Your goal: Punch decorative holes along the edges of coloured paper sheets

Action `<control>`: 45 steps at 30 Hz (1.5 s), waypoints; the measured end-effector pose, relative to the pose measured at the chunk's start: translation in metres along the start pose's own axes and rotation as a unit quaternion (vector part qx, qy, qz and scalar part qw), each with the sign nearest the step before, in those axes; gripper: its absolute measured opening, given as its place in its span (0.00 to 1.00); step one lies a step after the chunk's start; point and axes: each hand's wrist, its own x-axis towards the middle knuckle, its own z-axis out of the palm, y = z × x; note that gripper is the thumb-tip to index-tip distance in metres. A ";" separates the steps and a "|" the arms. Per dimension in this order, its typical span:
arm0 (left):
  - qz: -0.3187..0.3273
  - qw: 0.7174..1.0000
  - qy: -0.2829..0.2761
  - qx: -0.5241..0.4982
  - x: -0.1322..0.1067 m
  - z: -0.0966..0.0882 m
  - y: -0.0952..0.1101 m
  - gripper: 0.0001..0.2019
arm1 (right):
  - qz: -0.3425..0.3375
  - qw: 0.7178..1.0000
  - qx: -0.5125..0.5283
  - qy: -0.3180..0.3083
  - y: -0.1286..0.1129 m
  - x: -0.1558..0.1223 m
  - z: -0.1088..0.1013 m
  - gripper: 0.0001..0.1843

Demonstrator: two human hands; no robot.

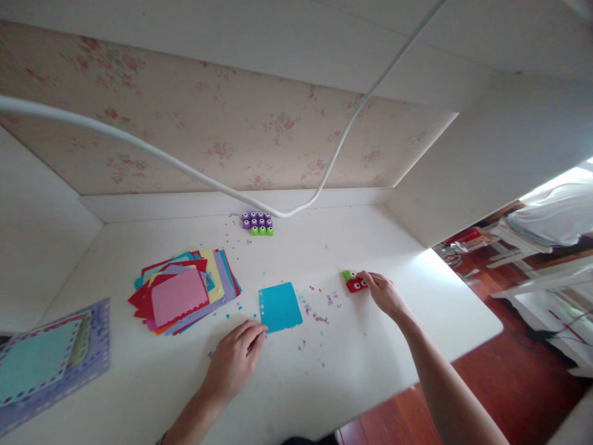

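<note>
A blue paper sheet (280, 307) with punched holes along its left edge lies flat on the white desk. My left hand (236, 355) has its fingers closed at the sheet's lower left corner. To the right, my right hand (382, 293) reaches to a small group of craft punches, its fingers pinched at one of them. Red punches (356, 285) and a green punch (347, 275) show beside the fingertips; the part under the fingers is hidden. Tiny punched paper bits (317, 309) are scattered between the blue sheet and the punches.
A fanned pile of coloured paper (180, 296) lies left of the blue sheet. Purple punches (256, 219) and green punches (262, 231) stand in rows near the back. Sheets with punched borders (41, 358) lie far left. A white cable (185, 165) hangs across in front.
</note>
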 end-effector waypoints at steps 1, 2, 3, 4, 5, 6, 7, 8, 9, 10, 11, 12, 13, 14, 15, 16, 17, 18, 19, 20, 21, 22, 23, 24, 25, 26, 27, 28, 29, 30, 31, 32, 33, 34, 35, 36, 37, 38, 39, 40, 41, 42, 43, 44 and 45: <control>-0.002 1.000 -0.003 -0.001 0.000 0.000 0.000 0.10 | 0.004 1.000 0.002 -0.001 -0.001 -0.001 0.000 0.27; -0.004 1.000 -0.006 -0.002 0.000 0.001 -0.001 0.10 | 0.005 1.000 0.007 0.001 -0.002 -0.001 0.000 0.27; -0.006 1.000 -0.007 -0.004 -0.001 0.001 -0.001 0.10 | 0.004 1.000 0.012 0.008 -0.003 -0.001 0.000 0.27; -0.009 1.000 -0.009 -0.007 -0.001 0.002 -0.001 0.09 | -0.001 1.000 0.016 0.022 -0.005 -0.002 -0.001 0.26; -0.014 1.000 -0.010 -0.011 -0.002 0.002 -0.001 0.09 | -0.010 0.999 0.019 0.043 -0.007 -0.002 -0.002 0.26; -0.019 1.000 -0.012 -0.019 -0.002 0.002 -0.001 0.09 | -0.024 0.997 0.019 0.071 -0.011 -0.003 -0.003 0.26; -0.025 0.999 -0.013 -0.029 -0.002 0.001 0.000 0.09 | -0.038 0.994 0.019 0.104 -0.017 -0.005 -0.004 0.25; -0.032 0.998 -0.014 -0.043 -0.001 -0.001 0.001 0.09 | -0.049 0.989 0.019 0.137 -0.024 -0.008 -0.004 0.25; -0.040 0.997 -0.015 -0.058 0.001 -0.004 0.003 0.09 | -0.052 0.985 0.023 0.161 -0.033 -0.012 -0.003 0.23; -0.048 0.996 -0.013 -0.072 0.005 -0.008 0.004 0.09 | -0.049 0.983 0.033 0.173 -0.043 -0.018 0.000 0.22; -0.055 0.995 -0.009 -0.081 0.011 -0.013 0.006 0.09 | -0.040 0.984 0.048 0.168 -0.055 -0.024 0.005 0.21; -0.059 0.995 0.000 -0.084 0.019 -0.020 0.006 0.10 | -0.030 0.987 0.068 0.140 -0.067 -0.031 0.012 0.21; -0.058 0.995 0.014 -0.076 0.029 -0.027 0.007 0.10 | -0.026 0.991 0.089 0.094 -0.078 -0.039 0.021 0.21; -0.051 0.996 0.028 -0.060 0.042 -0.033 0.006 0.10 | -0.031 0.993 0.107 0.040 -0.090 -0.046 0.031 0.20; -0.041 0.998 0.041 -0.036 0.056 -0.039 0.004 0.10 | -0.043 0.992 0.114 -0.012 -0.100 -0.053 0.043 0.20; -0.031 0.998 0.046 -0.006 0.072 -0.045 0.000 0.11 | -0.051 0.991 0.112 -0.044 -0.109 -0.060 0.055 0.19; -0.015 0.998 0.052 0.027 0.088 -0.048 -0.004 0.11 | -0.055 0.992 0.099 -0.056 -0.117 -0.065 0.067 0.19; -0.006 0.997 0.045 0.068 0.105 -0.051 -0.010 0.11 | -0.063 0.994 0.076 -0.056 -0.124 -0.069 0.078 0.19; -0.012 0.992 0.034 0.124 0.122 -0.052 -0.017 0.11 | -0.071 0.995 0.050 -0.048 -0.129 -0.072 0.088 0.19; -0.017 0.983 0.014 0.182 0.138 -0.052 -0.024 0.12 | -0.077 0.996 0.023 -0.038 -0.134 -0.074 0.095 0.20; -0.021 0.979 0.012 0.202 0.152 -0.051 -0.032 0.14 | -0.080 0.996 -0.003 -0.031 -0.138 -0.075 0.100 0.21; -0.020 0.977 0.010 0.213 0.165 -0.050 -0.039 0.15 | -0.078 0.996 -0.024 -0.031 -0.142 -0.076 0.103 0.22; -0.020 0.974 0.007 0.223 0.175 -0.049 -0.046 0.17 | -0.072 0.996 -0.039 -0.039 -0.145 -0.075 0.104 0.22; -0.020 0.972 0.001 0.234 0.184 -0.048 -0.052 0.19 | -0.063 0.995 -0.048 -0.055 -0.147 -0.075 0.104 0.23; -0.020 0.970 -0.006 0.243 0.190 -0.047 -0.057 0.20 | -0.052 0.995 -0.050 -0.074 -0.148 -0.073 0.102 0.23; -0.020 0.968 -0.015 0.251 0.195 -0.046 -0.062 0.21 | -0.041 0.994 -0.046 -0.094 -0.149 -0.072 0.099 0.23; -0.022 0.965 -0.023 0.259 0.198 -0.046 -0.065 0.22 | -0.032 0.992 -0.036 -0.114 -0.149 -0.070 0.096 0.23; -0.024 0.963 -0.030 0.266 0.200 -0.045 -0.068 0.23 | -0.024 0.991 -0.025 -0.133 -0.149 -0.068 0.093 0.23; -0.026 0.961 -0.035 0.273 0.201 -0.045 -0.070 0.23 | -0.019 0.989 -0.014 -0.148 -0.148 -0.067 0.090 0.23; -0.028 0.959 -0.039 0.279 0.202 -0.045 -0.071 0.23 | -0.017 0.987 -0.006 -0.162 -0.146 -0.065 0.088 0.23; -0.030 0.957 -0.042 0.285 0.202 -0.045 -0.072 0.23 | -0.019 0.985 -0.001 -0.173 -0.145 -0.063 0.087 0.22; -0.030 0.955 -0.044 0.291 0.202 -0.046 -0.073 0.23 | -0.026 0.983 0.001 -0.182 -0.143 -0.062 0.086 0.21; -0.030 0.954 -0.047 0.295 0.202 -0.046 -0.073 0.23 | -0.037 0.982 0.003 -0.186 -0.142 -0.060 0.085 0.19; -0.030 0.953 -0.049 0.299 0.202 -0.047 -0.074 0.23 | -0.051 0.981 0.006 -0.187 -0.140 -0.059 0.084 0.17; -0.030 0.952 -0.052 0.301 0.202 -0.048 -0.074 0.23 | -0.066 0.981 0.013 -0.184 -0.139 -0.058 0.083 0.15; -0.030 0.951 -0.055 0.302 0.203 -0.049 -0.075 0.23 | -0.078 0.980 0.023 -0.180 -0.138 -0.058 0.083 0.12; -0.030 0.951 -0.056 0.302 0.203 -0.050 -0.076 0.23 | -0.084 0.980 0.038 -0.176 -0.137 -0.057 0.082 0.09; -0.031 0.951 -0.057 0.301 0.204 -0.051 -0.077 0.23 | -0.082 0.980 0.058 -0.173 -0.136 -0.057 0.082 0.07; -0.031 0.952 -0.057 0.298 0.204 -0.052 -0.078 0.22 | -0.072 0.979 0.085 -0.173 -0.134 -0.058 0.081 0.07; -0.031 0.954 -0.055 0.294 0.204 -0.053 -0.078 0.20 | -0.054 0.976 0.119 -0.177 -0.133 -0.059 0.082 0.08; -0.031 0.955 -0.054 0.289 0.204 -0.053 -0.079 0.18 | -0.034 0.969 0.159 -0.185 -0.131 -0.060 0.082 0.09; -0.032 0.957 -0.052 0.282 0.204 -0.054 -0.079 0.16 | -0.012 0.960 0.202 -0.193 -0.129 -0.061 0.083 0.10; -0.034 0.960 -0.050 0.274 0.203 -0.055 -0.080 0.14 | 0.006 0.948 0.247 -0.201 -0.127 -0.062 0.085 0.11; -0.036 0.962 -0.048 0.265 0.201 -0.056 -0.079 0.12 | 0.022 0.935 0.288 -0.203 -0.126 -0.063 0.086 0.12; -0.040 0.965 -0.047 0.254 0.198 -0.057 -0.078 0.10 | 0.034 0.923 0.326 -0.200 -0.125 -0.064 0.087 0.13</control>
